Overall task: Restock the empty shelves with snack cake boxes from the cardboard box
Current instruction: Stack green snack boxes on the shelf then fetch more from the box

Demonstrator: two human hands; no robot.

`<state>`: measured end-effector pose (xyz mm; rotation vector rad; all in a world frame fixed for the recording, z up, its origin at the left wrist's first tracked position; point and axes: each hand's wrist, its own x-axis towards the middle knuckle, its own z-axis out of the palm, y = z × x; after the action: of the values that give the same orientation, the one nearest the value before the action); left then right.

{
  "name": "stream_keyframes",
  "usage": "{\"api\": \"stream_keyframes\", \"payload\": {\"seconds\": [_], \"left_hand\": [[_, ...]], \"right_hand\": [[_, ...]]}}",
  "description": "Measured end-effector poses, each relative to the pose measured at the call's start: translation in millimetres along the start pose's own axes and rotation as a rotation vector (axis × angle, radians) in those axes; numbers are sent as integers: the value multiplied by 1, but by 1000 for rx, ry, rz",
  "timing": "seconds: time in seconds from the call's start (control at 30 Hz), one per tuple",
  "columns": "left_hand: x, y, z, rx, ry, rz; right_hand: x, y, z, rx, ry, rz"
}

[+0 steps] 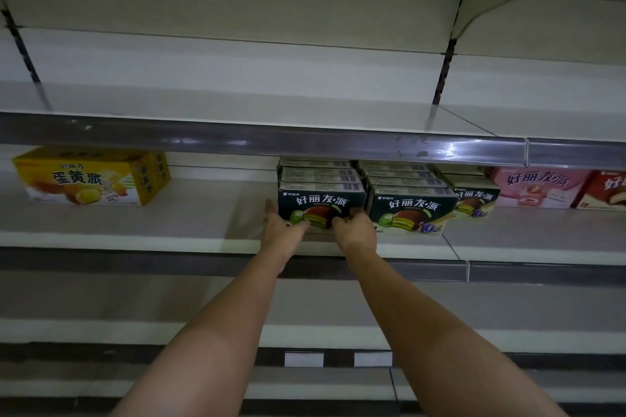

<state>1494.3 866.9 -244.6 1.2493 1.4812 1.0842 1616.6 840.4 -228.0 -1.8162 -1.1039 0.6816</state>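
Both bare arms reach up to the middle white metal shelf point(169, 234), where the left hand point(283, 230) and the right hand point(354, 230) meet at the front of a dark green cardboard snack cake box point(320, 205) printed with a layered green-and-brown cake. The left fingers point(271, 208) lie straight along the box's left side, while the right fingers point(355, 213) curl round its lower right corner — the box stands on the shelf at the front of a row of like boxes. Just beside it on the right stands a second dark green box point(411, 210), then a smaller third one point(476, 201) set further back. Further right sit a pink box point(535, 186) and a red box point(606, 191). Well apart to the left, a yellow box point(91, 178) stands alone.
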Motion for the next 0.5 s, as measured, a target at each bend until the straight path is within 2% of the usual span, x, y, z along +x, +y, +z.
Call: {"api": "stream_keyframes", "payload": {"seconds": [0.2,0.5], "left_hand": [[-15,2,-2,54,-20,-11],[-53,20,15,353,79,105]], "right_hand": [[-6,3,-14,-85,-112,-10],[-30,32,-74,-203,-54,-21]]}}
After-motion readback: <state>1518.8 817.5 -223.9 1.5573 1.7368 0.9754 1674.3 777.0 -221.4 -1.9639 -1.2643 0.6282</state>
